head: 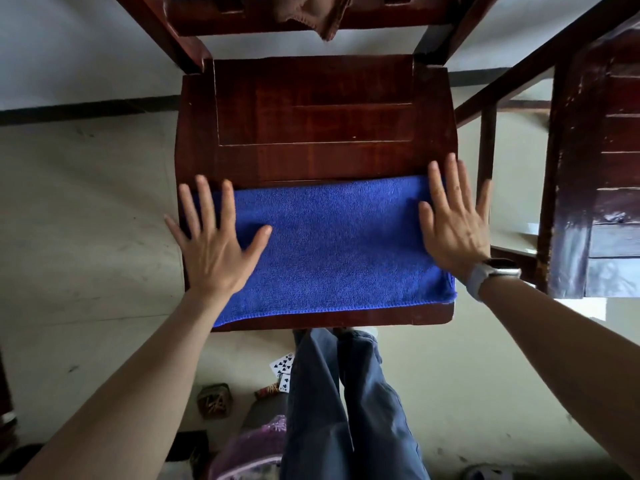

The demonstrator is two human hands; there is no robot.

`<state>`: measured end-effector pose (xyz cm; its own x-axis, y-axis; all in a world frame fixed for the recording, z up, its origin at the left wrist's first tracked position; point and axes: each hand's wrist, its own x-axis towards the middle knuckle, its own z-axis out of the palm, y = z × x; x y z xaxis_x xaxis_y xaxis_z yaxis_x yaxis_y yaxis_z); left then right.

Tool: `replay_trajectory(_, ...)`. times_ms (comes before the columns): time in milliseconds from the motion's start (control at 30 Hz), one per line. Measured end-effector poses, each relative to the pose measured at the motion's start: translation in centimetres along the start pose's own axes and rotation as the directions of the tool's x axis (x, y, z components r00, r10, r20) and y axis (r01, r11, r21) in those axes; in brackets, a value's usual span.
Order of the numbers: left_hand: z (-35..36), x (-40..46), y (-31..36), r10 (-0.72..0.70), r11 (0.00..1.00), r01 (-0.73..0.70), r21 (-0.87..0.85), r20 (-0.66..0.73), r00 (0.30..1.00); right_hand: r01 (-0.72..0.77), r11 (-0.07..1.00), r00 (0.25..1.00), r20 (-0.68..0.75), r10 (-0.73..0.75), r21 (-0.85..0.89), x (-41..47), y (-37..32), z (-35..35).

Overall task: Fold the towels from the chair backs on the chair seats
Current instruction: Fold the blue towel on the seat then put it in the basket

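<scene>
The blue towel [329, 247] lies folded across the lower half of the seat [311, 116], mid-frame. Left hand [214, 244] and right hand [453, 226] press flat on its ends, fingers spread, gripping nothing. Best to smooth outward, square the edges, then fold end to end.

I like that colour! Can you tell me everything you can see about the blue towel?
The blue towel is a fuzzy cloth with a stitched edge. It lies flat as a wide rectangle across the front half of the dark wooden chair seat. It looks smooth. The left hand and the right hand are spread open with straight fingers over its two short ends.
</scene>
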<state>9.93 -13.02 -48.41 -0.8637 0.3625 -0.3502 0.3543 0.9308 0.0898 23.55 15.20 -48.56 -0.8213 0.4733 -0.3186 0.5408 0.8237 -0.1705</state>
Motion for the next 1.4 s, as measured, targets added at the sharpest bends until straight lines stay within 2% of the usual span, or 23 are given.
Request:
replay_trajectory(67,-0.5,-0.7,0.3,-0.054,0.998,0.054,-0.019,-0.01,0.998,-0.064,0.989,0.998,-0.021,0.067,0.137,-0.9,0.4,-0.7)
replay_trajectory(167,-0.7,-2.8,1.0,0.035,0.999,-0.035,-0.003,-0.019,0.999,-0.218,0.934,0.961,-0.104,0.256,0.282,-2.7,-0.1,-1.5)
replay_trajectory(267,0.1,-5.2,1.4,0.169,0.985,-0.17,0.033,0.038,0.985,-0.457,0.822,0.881,0.044,0.471,0.339,-4.0,-1.2,-1.9)
replay_trajectory(333,0.7,-6.1,1.1,0.168,0.985,-0.172,0.034,0.092,0.981,-0.603,0.715,0.795,0.191,0.576,0.355,-4.2,-1.6,-1.9)
replay_trajectory(400,0.8,-6.4,0.7,0.134,0.99,-0.14,0.035,0.133,0.982,-0.684,0.621,0.726,0.278,0.628,0.383,-3.8,-1.8,-1.9)
replay_trajectory(500,0.8,-6.2,0.7,0.126,0.991,-0.133,0.029,0.161,0.979,-0.722,0.579,0.691,0.372,0.62,0.379,-2.7,-2.3,-2.2)
replay_trajectory(667,0.3,-6.0,0.6,0.131,0.991,-0.129,-0.026,0.188,0.973,-0.694,0.607,0.72,0.369,0.588,0.388,-2.5,-3.2,-3.8)
replay_trajectory(733,-0.2,-6.0,0.6,0.139,0.989,-0.125,-0.081,0.186,0.973,-0.682,0.568,0.729,0.367,0.578,0.46,-2.9,-3.5,-4.7)
replay_trajectory(800,-0.8,-5.8,0.6,0.137,0.982,-0.109,-0.154,0.179,0.974,-0.675,0.484,0.73,0.407,0.549,0.557,-3.1,-4.0,-6.0)
replay_trajectory(867,-1.5,-5.8,0.8,0.107,0.952,-0.063,-0.301,0.13,0.986,-0.627,0.482,0.777,0.441,0.45,0.612,-3.4,-5.1,-7.6)
replay_trajectory(933,-2.6,-6.1,1.0,-0.012,0.854,0.058,-0.517,0.092,0.996,-0.553,0.535,0.833,0.449,0.324,0.639,-3.6,-6.8,-8.9)
replay_trajectory(967,-3.3,-6.5,1.0,-0.097,0.766,0.146,-0.626,0.113,0.989,-0.523,0.539,0.85,0.451,0.272,0.661,-3.8,-7.9,-9.4)
replay_trajectory(1000,-3.9,-6.8,1.0,-0.184,0.63,0.265,-0.73,0.191,0.964,-0.497,0.529,0.863,0.453,0.222,0.688,-3.9,-9.3,-9.8)
replay_trajectory(1033,-4.6,-7.2,0.9,-0.251,0.435,0.388,-0.813,0.305,0.919,-0.479,0.519,0.87,0.462,0.173,0.708,-4.0,-10.8,-10.1)
replay_trajectory(1067,-5.2,-7.6,0.8,-0.272,0.199,0.49,-0.848,0.433,0.859,-0.462,0.524,0.872,0.474,0.121,0.716,-4.1,-12.4,-10.2)
replay_trajectory(1100,-5.7,-8.0,0.6,-0.247,-0.025,0.554,-0.832,0.542,0.803,-0.443,0.543,0.871,0.487,0.07,0.713,-4.1,-14.2,-10.2)
replay_trajectory(1133,-5.9,-8.4,0.3,-0.213,-0.201,0.577,-0.792,0.61,0.763,-0.42,0.565,0.866,0.499,0.016,0.71,-4.2,-16.1,-10.0)
replay_trajectory(1200,-5.7,-9.1,-0.4,-0.198,-0.415,0.539,-0.733,0.651,0.733,-0.382,0.584,0.849,0.522,-0.083,0.716,-4.3,-20.0,-9.1)
replay_trajectory(1267,-5.0,-9.5,-1.3,-0.223,-0.536,0.473,-0.699,0.658,0.72,-0.375,0.579,0.82,0.551,-0.157,0.724,-4.2,-23.0,-7.8)
replay_trajectory(1333,-4.3,-9.6,-2.0,-0.24,-0.573,0.445,-0.688,0.661,0.711,-0.281,0.66,0.829,0.523,-0.199,0.696,-3.7,-24.6,-6.5)
replay_trajectory(1367,-4.0,-9.6,-2.2,-0.269,-0.536,0.456,-0.711,0.656,0.706,-0.154,0.744,0.863,0.455,-0.218,0.65,-3.2,-24.8,-6.2)
replay_trajectory(1400,-3.8,-9.6,-2.3,-0.316,-0.442,0.477,-0.759,0.63,0.709,-0.01,0.817,0.904,0.354,-0.239,0.576,-2.7,-24.6,-5.7)
